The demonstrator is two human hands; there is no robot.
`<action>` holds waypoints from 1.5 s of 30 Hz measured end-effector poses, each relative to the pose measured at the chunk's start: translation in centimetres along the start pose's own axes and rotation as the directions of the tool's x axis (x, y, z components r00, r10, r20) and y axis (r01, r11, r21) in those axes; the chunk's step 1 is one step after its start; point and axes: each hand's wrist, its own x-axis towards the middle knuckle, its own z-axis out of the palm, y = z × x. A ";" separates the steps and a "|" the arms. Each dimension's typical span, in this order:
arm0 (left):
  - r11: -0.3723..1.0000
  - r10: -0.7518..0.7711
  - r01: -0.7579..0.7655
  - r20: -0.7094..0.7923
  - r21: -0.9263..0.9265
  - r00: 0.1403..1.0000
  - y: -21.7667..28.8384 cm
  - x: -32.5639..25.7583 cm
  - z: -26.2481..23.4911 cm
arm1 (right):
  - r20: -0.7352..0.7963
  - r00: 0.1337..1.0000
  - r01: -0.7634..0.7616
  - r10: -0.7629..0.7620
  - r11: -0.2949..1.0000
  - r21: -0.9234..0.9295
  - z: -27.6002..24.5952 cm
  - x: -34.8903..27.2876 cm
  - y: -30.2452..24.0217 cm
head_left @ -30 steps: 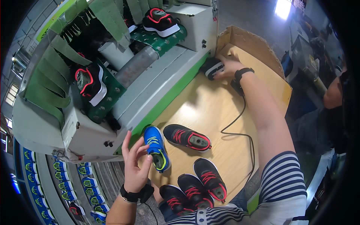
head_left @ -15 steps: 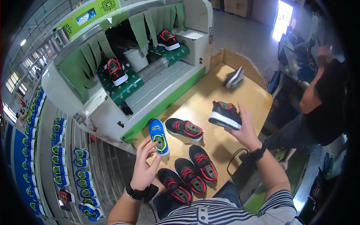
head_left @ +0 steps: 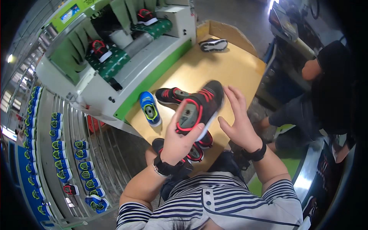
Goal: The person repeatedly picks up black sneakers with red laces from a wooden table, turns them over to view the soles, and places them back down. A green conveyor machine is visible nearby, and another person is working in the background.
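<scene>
My left hand (head_left: 177, 145) grips a black sneaker (head_left: 210, 100) by its heel, thumb and fingers around the red-trimmed collar. Its toe points away to the right, above the wooden table (head_left: 234, 69). Beside the toe, my right hand (head_left: 240, 124) is spread with nothing in it. A blue sneaker (head_left: 148, 107) with yellow-green lining stands left of the held one, and another black sneaker (head_left: 165, 95) sits just behind it. More black-and-red sneakers (head_left: 206, 141) near the table's front edge are partly hidden by my left hand and the held shoe.
One dark sneaker (head_left: 213, 45) lies on its side, pale sole showing, at the table's far end. Left of the table, a machine with a green belt (head_left: 115, 63) carries black sneakers (head_left: 100, 50). Racks of blue sneakers (head_left: 59, 155) line the left. Another person (head_left: 306, 126) is at right.
The black sneaker has passed from my right hand to my left, and my right hand has opened. The blurred sneaker at the far end now rests on its side. The view has shifted.
</scene>
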 end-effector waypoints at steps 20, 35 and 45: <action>0.615 -0.097 -0.020 0.101 0.788 0.990 -4.2 0.8 -8.0 | 0.379 0.872 -0.400 0.311 0.897 0.185 5.2 -5.8 10.1; 0.456 -0.641 0.019 0.314 0.890 0.700 -5.4 0.3 -7.5 | -0.041 0.888 -0.420 0.459 0.768 -0.483 1.1 31.5 38.8; 0.507 -0.564 -0.004 0.335 0.862 0.755 -6.7 -0.5 -8.0 | -0.276 0.899 -0.401 0.339 0.891 -0.212 1.9 20.1 37.5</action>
